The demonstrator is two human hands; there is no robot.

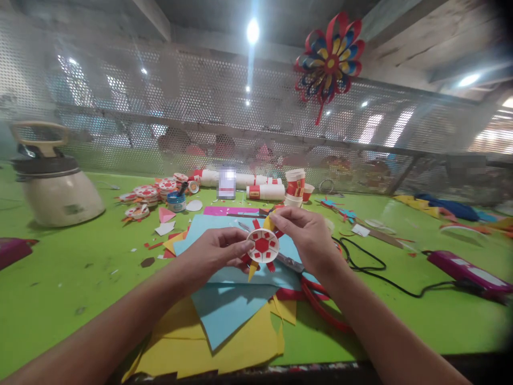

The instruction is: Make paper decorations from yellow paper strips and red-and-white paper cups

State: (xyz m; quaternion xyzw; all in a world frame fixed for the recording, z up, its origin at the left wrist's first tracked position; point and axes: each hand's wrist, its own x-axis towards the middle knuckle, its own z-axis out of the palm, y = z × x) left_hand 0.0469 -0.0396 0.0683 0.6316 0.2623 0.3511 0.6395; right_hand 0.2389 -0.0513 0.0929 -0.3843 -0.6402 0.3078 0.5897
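Between my hands is a small paper turtle [263, 245], its round white shell set with red patches, red legs and yellow pieces at top and bottom. My left hand [220, 248] pinches the shell's left edge between thumb and fingers. At the upper right, my right hand [306, 235] has its fingers closed on the turtle's yellow top piece [270, 221]. Beneath them lie light blue paper sheets [236, 305] over yellow paper sheets [216, 347]. Red-handled scissors [316, 299] rest on the paper, partly hidden by my right forearm.
Finished paper turtles [146, 193] are piled at the back left near a blue glue jar [176, 201]. Paper cups [295, 184] stand and lie at the back. A white pump bottle [60, 187] is at left. A black cord [385, 280] runs to a purple device [467, 270] at right.
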